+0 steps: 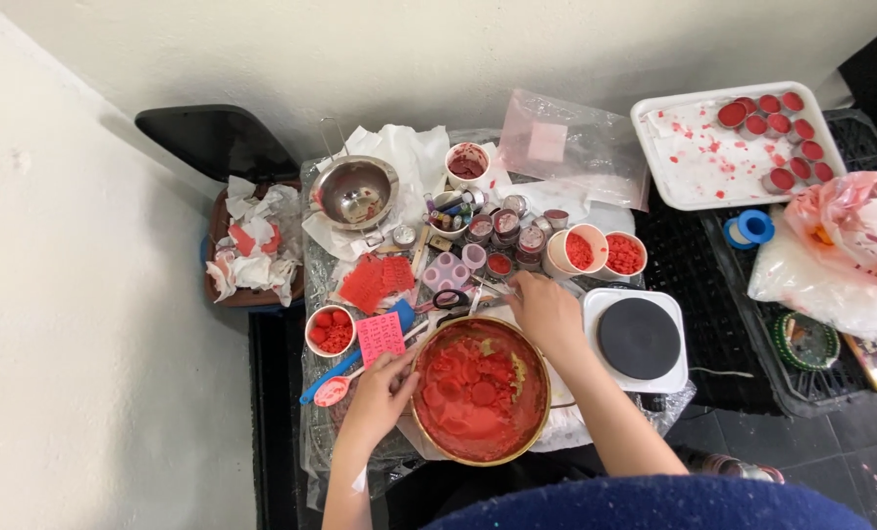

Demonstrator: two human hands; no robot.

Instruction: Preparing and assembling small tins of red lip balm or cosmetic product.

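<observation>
L hand [385,388] grip clamped on red-wax bowl [479,390] rim; R hand [546,312] palm-down, grip unclear.

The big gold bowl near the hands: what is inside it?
The gold bowl holds red wax: a smeared mass with several round red discs on top, plus a small yellowish patch. The wax covers the bottom, so nothing beneath can be seen.

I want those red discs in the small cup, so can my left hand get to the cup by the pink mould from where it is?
Probably yes. The left hand rests at the big bowl's rim, and the small cup of red discs stands just beyond it, top open. Only the pink mould and a spoon lie between.
</observation>
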